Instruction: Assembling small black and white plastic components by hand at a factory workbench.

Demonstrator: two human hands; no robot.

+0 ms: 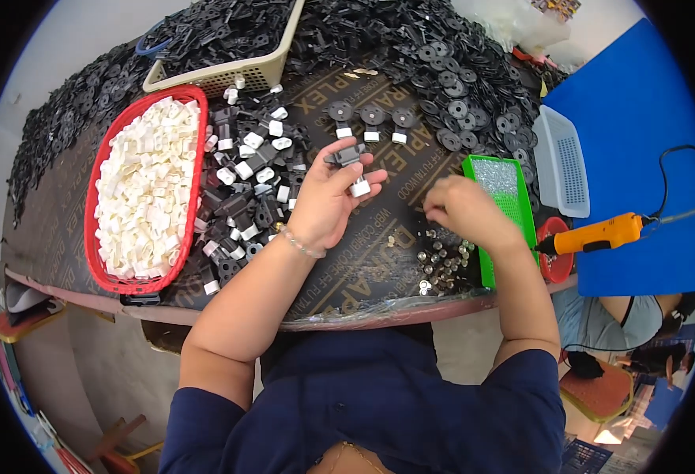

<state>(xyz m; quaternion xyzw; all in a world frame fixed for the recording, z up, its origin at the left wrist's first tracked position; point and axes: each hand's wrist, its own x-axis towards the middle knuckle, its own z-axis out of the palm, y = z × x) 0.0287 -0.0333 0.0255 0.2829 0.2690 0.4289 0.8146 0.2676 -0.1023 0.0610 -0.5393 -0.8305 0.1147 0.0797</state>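
My left hand point(325, 197) is closed around a black plastic part point(344, 156) with a white plastic end piece point(359, 188), held palm up above the middle of the table. My right hand point(470, 209) is closed, its fingers curled together beside the green tray point(487, 272). Whatever its fingertips may pinch is hidden. Small silvery screws point(496, 178) fill the far end of that tray. Just below my right hand lies a loose cluster of small round metal pieces point(442, 265). Beyond my left hand, three black disc-shaped parts with white ends point(372, 117) lie in a row.
At left stands a red basket point(92, 237) of white plastic pieces, next to a pile of black-and-white assemblies point(245, 186). A beige basket point(245, 77) of black parts sits behind. An orange electric screwdriver point(600, 234) rests over a red bowl point(562, 268) near a white basket point(566, 162).
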